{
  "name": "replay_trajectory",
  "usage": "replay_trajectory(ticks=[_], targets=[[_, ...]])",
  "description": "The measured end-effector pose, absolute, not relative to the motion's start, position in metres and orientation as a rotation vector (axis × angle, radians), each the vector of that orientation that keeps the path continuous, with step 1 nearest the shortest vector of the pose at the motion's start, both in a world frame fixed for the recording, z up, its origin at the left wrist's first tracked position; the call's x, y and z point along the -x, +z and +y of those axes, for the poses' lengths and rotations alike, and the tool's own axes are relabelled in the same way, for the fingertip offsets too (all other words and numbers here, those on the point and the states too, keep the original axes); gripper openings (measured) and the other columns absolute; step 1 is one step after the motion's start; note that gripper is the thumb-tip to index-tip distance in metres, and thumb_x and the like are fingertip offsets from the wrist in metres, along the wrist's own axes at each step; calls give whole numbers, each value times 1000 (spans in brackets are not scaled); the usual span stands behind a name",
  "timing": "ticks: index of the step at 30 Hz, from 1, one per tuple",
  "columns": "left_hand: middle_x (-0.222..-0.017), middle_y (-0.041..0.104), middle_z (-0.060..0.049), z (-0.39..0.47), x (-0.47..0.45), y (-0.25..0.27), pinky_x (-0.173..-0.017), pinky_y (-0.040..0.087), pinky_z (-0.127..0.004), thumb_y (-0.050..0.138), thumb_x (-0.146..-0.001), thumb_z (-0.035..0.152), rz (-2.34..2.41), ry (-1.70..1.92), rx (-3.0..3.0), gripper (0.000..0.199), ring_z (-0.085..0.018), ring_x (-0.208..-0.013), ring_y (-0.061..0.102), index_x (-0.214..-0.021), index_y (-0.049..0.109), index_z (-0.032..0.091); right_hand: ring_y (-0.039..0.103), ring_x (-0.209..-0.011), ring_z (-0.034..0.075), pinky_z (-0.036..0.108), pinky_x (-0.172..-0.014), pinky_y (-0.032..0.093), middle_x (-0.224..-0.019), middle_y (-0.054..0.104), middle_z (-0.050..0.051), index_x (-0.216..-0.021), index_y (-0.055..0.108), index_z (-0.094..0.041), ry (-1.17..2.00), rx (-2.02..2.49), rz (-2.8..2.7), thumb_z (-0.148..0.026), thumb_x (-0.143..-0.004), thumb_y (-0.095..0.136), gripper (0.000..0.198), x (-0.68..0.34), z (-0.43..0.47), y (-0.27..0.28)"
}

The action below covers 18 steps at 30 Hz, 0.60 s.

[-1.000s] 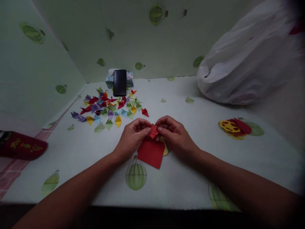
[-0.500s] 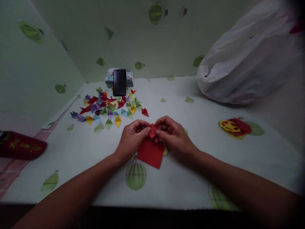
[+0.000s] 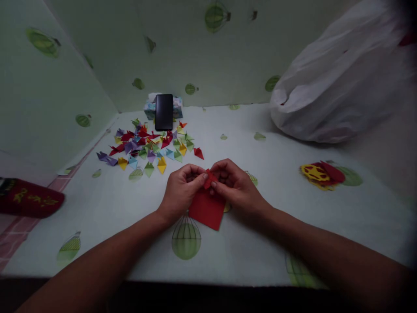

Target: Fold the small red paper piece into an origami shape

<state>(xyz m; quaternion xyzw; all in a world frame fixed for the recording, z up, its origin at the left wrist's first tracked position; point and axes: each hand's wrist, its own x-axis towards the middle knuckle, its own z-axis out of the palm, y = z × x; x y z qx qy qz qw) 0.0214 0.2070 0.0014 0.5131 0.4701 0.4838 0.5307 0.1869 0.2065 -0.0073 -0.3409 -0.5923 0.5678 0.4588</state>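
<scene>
We hold a small folded red paper in front of us, just above the far edge of a flat red sheet. Our left hand pinches its left side between thumb and forefinger, with the other fingers curled in behind. Our right hand grips the right side in the same way, its thumb low on the paper and its remaining fingers bent; their tips are partly hidden, so we cannot tell exactly how they press. The red sheet lies on the pale tabletop, and a bit of yellow paper peeks out at its right edge, beside our right hand.

Beyond our left hand spreads a cluster of folded paper pieces in red, purple, green, yellow, orange and blue. Behind them a dark phone leans upright against a patterned tissue box. Well off to the right lie yellow and red cut-outs, with a bulging white plastic bag farther back. At the far left we see a red object with yellow markings.
</scene>
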Motion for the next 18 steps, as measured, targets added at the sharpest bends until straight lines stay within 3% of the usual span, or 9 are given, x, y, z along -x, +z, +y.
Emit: replay_trajectory(ticks=[18], targets=[[-70,69,0,207,-23,2,-63,53,-25,72,-81,30,1075,1115,-1223,16,-12,-63,65,-80,67,15,60,-68,13,29,-63,47,-75,58,-3,-100,52,-22,1319,865,-1531,-19,-84,62,19,-187,206,-9]])
